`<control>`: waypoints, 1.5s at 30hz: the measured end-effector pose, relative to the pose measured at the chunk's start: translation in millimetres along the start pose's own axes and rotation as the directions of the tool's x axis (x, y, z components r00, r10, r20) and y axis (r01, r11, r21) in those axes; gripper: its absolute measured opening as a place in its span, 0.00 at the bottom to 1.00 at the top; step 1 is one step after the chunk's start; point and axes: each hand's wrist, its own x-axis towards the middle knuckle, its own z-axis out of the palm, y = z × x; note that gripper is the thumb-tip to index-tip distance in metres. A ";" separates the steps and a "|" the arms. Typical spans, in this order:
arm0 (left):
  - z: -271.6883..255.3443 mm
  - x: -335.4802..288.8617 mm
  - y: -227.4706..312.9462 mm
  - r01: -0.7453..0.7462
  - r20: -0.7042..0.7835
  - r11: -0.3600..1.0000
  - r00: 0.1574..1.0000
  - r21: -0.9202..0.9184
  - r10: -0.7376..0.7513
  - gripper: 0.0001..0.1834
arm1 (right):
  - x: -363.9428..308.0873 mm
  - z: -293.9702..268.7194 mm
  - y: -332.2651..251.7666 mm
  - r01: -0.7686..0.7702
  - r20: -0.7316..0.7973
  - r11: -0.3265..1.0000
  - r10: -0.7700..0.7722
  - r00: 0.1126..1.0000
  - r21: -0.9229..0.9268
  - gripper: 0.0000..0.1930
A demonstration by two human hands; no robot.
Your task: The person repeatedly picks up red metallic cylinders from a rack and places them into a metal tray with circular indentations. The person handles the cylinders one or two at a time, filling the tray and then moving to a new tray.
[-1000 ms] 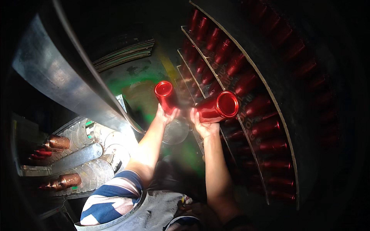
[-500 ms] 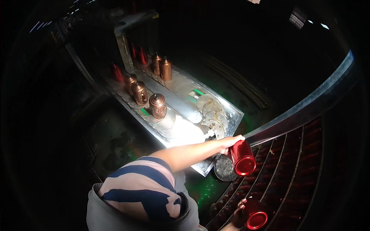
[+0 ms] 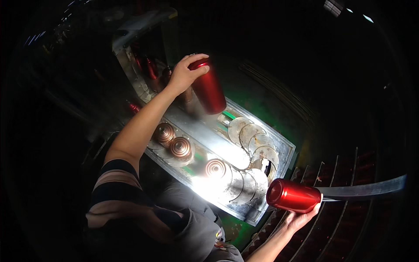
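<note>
A striped sleeve is at the left. Next come three copper-coloured things with ringed tops, standing in a row. The left hand grips one end of a tall red can, which leans a little over the far side of a metal table. Flat round plates overlap on the table. By its right corner, the right hand grips a sideways red can from below. A bent metal strip is farther right.

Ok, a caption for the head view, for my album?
Left fingers grip one red canister, right fingers another, at a conveyor of overlapping plates.
</note>
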 end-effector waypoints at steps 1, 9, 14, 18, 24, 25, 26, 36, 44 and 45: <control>-8.5 4.4 -16.2 0.055 0.001 0.994 0.998 0.092 -0.056 0.21 | 25.5 20.7 19.2 0.120 0.047 0.985 -0.115 0.992 -0.120 0.29; 33.0 31.1 -203.1 -0.050 -0.008 0.901 0.998 0.430 0.059 0.25 | 130.3 185.8 246.1 0.599 0.452 0.300 -0.436 0.778 -0.743 0.21; 35.2 18.0 -242.4 -0.074 0.100 0.921 0.994 0.382 0.039 0.26 | 125.5 207.6 335.1 0.619 0.548 0.225 -0.307 0.778 -0.753 0.20; 16.0 5.1 -273.9 -0.061 0.162 0.885 0.987 0.462 -0.017 0.26 | 116.1 217.4 364.5 0.538 0.526 0.252 -0.119 0.842 -0.804 0.23; 7.0 33.8 -254.3 -0.198 0.181 0.824 0.976 0.531 0.117 0.22 | 85.7 229.3 286.3 0.456 0.476 0.388 -0.049 0.878 -0.801 0.22; 14.6 46.1 -231.1 -0.294 0.208 0.799 0.954 0.524 0.215 0.19 | 76.0 215.6 263.0 0.471 0.468 0.462 -0.128 0.874 -0.752 0.21; 23.0 46.7 -185.8 -0.235 0.184 0.895 0.967 0.380 0.176 0.17 | 61.7 202.1 241.9 0.498 0.466 0.530 -0.206 0.861 -0.686 0.20; 199.2 -281.4 123.0 0.470 0.838 0.697 0.237 -0.542 0.491 0.16 | -343.3 -57.3 123.3 -0.150 -0.569 0.636 -0.528 0.630 -0.757 0.20; 95.9 -668.6 215.4 0.447 0.481 0.832 -0.679 -0.329 0.555 0.17 | -734.8 -107.1 170.7 -0.413 -0.769 0.790 -0.581 -0.266 -0.454 0.23; 73.5 -708.7 230.2 0.422 0.415 0.824 -0.718 -0.378 0.558 0.18 | -775.4 -101.9 171.5 -0.407 -0.734 0.821 -0.553 -0.394 -0.400 0.23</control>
